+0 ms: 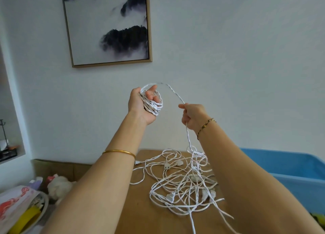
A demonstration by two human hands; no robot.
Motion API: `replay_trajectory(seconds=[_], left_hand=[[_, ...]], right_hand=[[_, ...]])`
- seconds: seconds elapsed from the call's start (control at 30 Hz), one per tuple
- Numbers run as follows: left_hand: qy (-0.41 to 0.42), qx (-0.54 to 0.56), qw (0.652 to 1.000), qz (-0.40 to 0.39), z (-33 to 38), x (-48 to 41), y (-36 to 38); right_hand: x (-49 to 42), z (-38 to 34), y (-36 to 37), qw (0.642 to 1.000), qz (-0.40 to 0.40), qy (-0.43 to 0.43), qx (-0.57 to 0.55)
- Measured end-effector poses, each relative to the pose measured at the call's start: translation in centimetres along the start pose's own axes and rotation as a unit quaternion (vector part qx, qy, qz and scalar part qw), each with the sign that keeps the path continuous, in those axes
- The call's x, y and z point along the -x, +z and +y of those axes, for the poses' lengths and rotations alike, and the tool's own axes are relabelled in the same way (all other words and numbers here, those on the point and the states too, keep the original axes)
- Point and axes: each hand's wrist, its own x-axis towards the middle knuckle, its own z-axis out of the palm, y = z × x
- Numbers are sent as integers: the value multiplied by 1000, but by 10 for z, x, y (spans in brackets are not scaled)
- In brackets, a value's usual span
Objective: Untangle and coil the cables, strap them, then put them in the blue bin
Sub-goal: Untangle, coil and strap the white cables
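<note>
— Entry one, the cable?
— White twisted cable. Part is wound as a coil (155, 109) round the left hand (137, 103), raised before the wall, grip curled round the loops; one strand (173, 91) arcs across to the right hand (193, 117), grip pinching it between thumb and fingers; below that hand it drops to the tangle (184, 182) lying on the tabletop (140, 212); several white plugs (169, 197) sit among the loops.
— The bin?
— Blue bin (290, 167), just right of the tangle; whether it stands on the tabletop cannot be told; the right forearm crosses in front of its near side.
— Surroundings?
— Framed picture (109, 26) of misty hills on the wall; gold bangle (119, 152) on the left forearm; chain bracelet (205, 126) on the right wrist. At lower left is a basket (46, 201) holding a yellow object (24, 219) and a printed sheet (14, 200), red marks, lettering too blurred to read; white plush (58, 185) lies beside it, partly behind the left forearm.
</note>
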Motion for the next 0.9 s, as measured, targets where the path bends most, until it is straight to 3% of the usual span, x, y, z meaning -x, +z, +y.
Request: replay_trajectory(seconds=[0.1,0.27,0.53,0.67,0.73,0.8,0.87,0.9], left_hand=[[-2,21,1000,-7,-2,-2,-5],[26,45,999,-9,-1,-6,-11],[107,40,993,25,1,-21,-24],[161,-135,974,80,-8,-29,-31],[234,-344,907,71,-16,-33,-39],[294,-534,793,20,-24,-31,-45],[291,-655,696,-33,-27,-21,-45],[270,-693,666,-61,-27,-17,-44]], right_hand=[[-4,23,-15,998,46,30,-22],[-2,46,-36,993,63,88,41],[21,51,-54,991,-62,114,18],[39,40,-53,966,-182,55,173],[47,32,-47,948,-230,5,219],[51,23,-40,937,-242,-54,246],[51,13,-34,928,-213,-117,282],[50,7,-32,923,-193,-145,300]])
